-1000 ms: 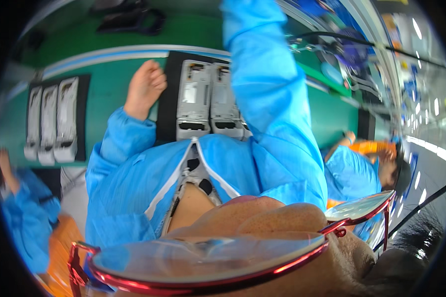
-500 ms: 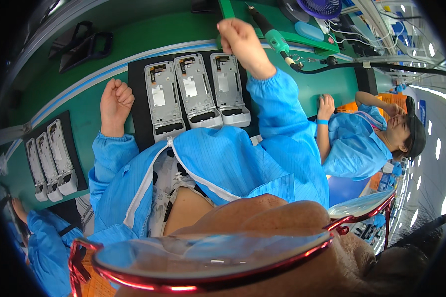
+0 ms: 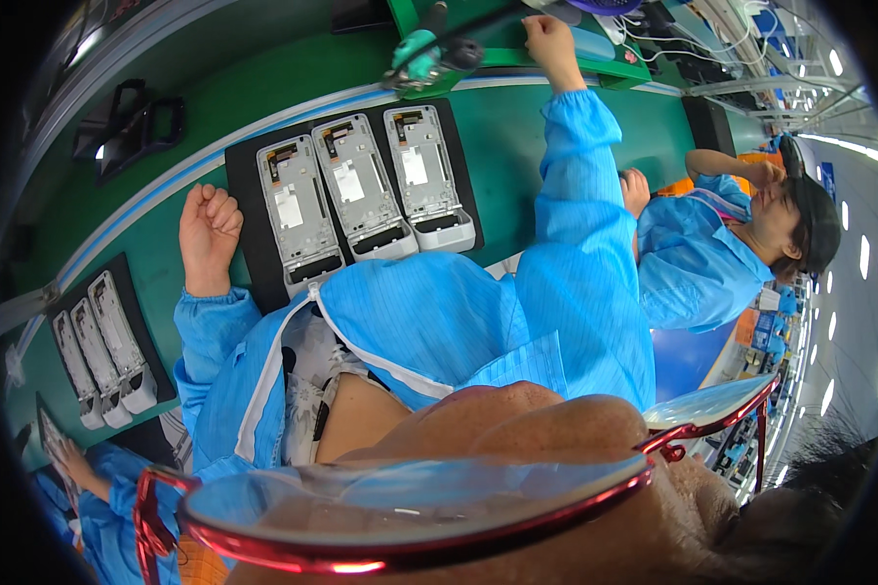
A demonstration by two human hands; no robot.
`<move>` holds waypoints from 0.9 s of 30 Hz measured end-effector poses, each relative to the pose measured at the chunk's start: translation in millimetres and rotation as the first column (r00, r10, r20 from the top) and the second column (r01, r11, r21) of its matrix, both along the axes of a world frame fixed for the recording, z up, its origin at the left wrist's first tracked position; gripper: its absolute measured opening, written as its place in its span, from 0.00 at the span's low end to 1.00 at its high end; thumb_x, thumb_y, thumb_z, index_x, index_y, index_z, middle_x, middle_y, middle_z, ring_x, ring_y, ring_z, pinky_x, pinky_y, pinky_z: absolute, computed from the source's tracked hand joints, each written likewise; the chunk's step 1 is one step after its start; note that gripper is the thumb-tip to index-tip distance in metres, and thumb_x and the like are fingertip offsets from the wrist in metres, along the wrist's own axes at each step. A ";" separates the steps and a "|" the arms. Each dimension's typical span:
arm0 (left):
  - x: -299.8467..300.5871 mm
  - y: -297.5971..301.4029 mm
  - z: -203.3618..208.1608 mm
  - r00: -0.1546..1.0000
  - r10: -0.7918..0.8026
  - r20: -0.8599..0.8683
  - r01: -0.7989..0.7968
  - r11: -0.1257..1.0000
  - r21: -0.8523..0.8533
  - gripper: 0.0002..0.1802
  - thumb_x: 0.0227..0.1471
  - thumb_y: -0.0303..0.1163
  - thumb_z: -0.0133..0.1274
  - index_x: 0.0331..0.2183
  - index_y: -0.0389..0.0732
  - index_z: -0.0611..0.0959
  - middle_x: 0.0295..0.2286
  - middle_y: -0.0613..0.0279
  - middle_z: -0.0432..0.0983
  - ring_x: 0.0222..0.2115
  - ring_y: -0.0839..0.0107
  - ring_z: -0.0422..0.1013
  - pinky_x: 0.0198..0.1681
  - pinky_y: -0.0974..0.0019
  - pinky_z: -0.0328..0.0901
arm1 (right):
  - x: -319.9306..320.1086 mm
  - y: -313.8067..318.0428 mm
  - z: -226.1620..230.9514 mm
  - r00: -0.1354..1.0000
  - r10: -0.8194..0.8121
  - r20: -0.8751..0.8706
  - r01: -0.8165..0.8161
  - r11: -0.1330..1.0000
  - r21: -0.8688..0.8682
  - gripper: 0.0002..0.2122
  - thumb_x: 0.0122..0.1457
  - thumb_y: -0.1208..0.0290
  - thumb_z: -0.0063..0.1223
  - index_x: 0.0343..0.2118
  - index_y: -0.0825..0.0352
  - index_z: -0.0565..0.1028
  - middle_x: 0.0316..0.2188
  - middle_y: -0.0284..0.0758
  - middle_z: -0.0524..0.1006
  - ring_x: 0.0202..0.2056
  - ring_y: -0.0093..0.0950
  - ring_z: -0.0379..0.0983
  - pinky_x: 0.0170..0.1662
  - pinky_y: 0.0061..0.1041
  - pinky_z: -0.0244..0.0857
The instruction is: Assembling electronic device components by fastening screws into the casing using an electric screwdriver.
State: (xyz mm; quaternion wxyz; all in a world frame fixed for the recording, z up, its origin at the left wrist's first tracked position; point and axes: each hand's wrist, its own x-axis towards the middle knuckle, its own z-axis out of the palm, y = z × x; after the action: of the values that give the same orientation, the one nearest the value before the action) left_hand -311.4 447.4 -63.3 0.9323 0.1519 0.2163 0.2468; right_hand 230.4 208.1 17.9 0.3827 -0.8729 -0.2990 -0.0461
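Observation:
My left hand (image 3: 211, 234) is closed in a loose fist over the left edge of a black mat (image 3: 246, 200); what it holds, if anything, is hidden. On that mat lie three grey device housings in a row: a left one (image 3: 298, 210), a middle one (image 3: 356, 175) and a right one (image 3: 421, 161), each with a white block-like near end. My right arm is stretched far forward, and the right hand (image 3: 553, 51) has its fingers curled together beside the green raised shelf (image 3: 517, 57). Anything in those fingers is too small to make out. Left of it hangs a green and black electric screwdriver (image 3: 421, 54).
Another black mat (image 3: 146, 331) with three similar housings (image 3: 117, 327) lies at the left. A co-worker (image 3: 712, 244) in blue sits at the right; another person's hand (image 3: 86, 470) shows lower left. Black frame-like holders (image 3: 146, 127) stand beyond the blue-white rail (image 3: 205, 161).
My right hand has moved right and farther away, to the green shelf. The screwdriver now hangs farther left in the view. My left hand stays curled.

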 end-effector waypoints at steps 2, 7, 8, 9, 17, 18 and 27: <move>-3.3 0.6 -1.0 1.000 0.012 -0.015 -0.012 1.000 -0.002 0.14 0.70 0.37 0.43 0.29 0.43 0.71 0.19 0.71 0.55 0.18 0.79 0.51 0.22 0.72 0.49 | 0.5 11.1 3.1 0.995 0.059 0.081 -0.046 0.988 -0.150 0.11 0.62 0.65 0.60 0.40 0.68 0.82 0.24 0.36 0.80 0.25 0.26 0.78 0.30 0.24 0.70; -6.4 1.3 -6.1 1.000 0.011 0.013 -0.011 1.000 0.004 0.14 0.70 0.36 0.43 0.29 0.43 0.71 0.20 0.70 0.56 0.18 0.79 0.51 0.22 0.72 0.49 | 10.8 10.9 -4.3 0.957 0.234 0.173 -0.224 0.972 -0.076 0.10 0.63 0.73 0.51 0.37 0.73 0.82 0.23 0.36 0.81 0.26 0.22 0.78 0.29 0.26 0.69; -5.0 5.8 -8.6 1.000 0.007 0.012 -0.007 1.000 0.006 0.14 0.70 0.36 0.43 0.29 0.43 0.71 0.20 0.70 0.56 0.18 0.79 0.51 0.22 0.72 0.49 | 7.9 11.9 -1.5 0.978 0.206 -0.026 -0.207 0.976 -0.069 0.10 0.62 0.74 0.51 0.37 0.73 0.83 0.25 0.37 0.83 0.27 0.23 0.80 0.31 0.26 0.71; -3.8 9.9 -10.9 1.000 0.006 0.012 -0.006 1.000 0.016 0.14 0.70 0.36 0.43 0.29 0.43 0.71 0.20 0.70 0.56 0.18 0.79 0.51 0.22 0.72 0.49 | 10.1 12.9 -4.4 0.972 0.231 -0.040 -0.232 0.973 -0.011 0.09 0.61 0.75 0.53 0.37 0.74 0.83 0.24 0.36 0.82 0.24 0.23 0.78 0.30 0.26 0.71; 0.0 0.4 1.9 1.000 0.004 0.017 -0.004 1.000 0.021 0.13 0.69 0.35 0.44 0.30 0.42 0.71 0.20 0.70 0.56 0.19 0.78 0.51 0.23 0.72 0.49 | 8.5 -4.2 19.2 0.986 0.160 -0.057 -0.164 0.982 -0.090 0.08 0.58 0.71 0.61 0.35 0.69 0.84 0.23 0.37 0.83 0.25 0.28 0.78 0.32 0.31 0.71; -1.6 -1.0 3.6 1.000 0.007 0.015 -0.007 1.000 0.027 0.13 0.69 0.35 0.45 0.30 0.42 0.71 0.20 0.70 0.56 0.19 0.78 0.51 0.23 0.72 0.50 | 5.5 -2.4 20.7 0.984 0.166 -0.064 -0.171 0.981 -0.090 0.08 0.58 0.71 0.61 0.35 0.69 0.84 0.23 0.37 0.83 0.25 0.28 0.78 0.32 0.31 0.71; -9.1 -24.7 25.0 0.999 -0.027 0.018 0.026 0.999 0.048 0.13 0.69 0.35 0.44 0.30 0.42 0.71 0.20 0.70 0.56 0.19 0.79 0.51 0.23 0.72 0.49 | -15.9 -41.8 40.0 0.962 0.180 0.207 -0.152 0.978 -0.146 0.08 0.56 0.69 0.60 0.31 0.70 0.80 0.26 0.46 0.81 0.31 0.43 0.80 0.36 0.38 0.71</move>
State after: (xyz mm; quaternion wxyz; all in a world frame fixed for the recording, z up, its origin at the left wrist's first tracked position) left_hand -320.5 422.7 -38.3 0.9336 0.1746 0.1998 0.2408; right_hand 214.5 166.2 57.9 0.2930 -0.8571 -0.4140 -0.0904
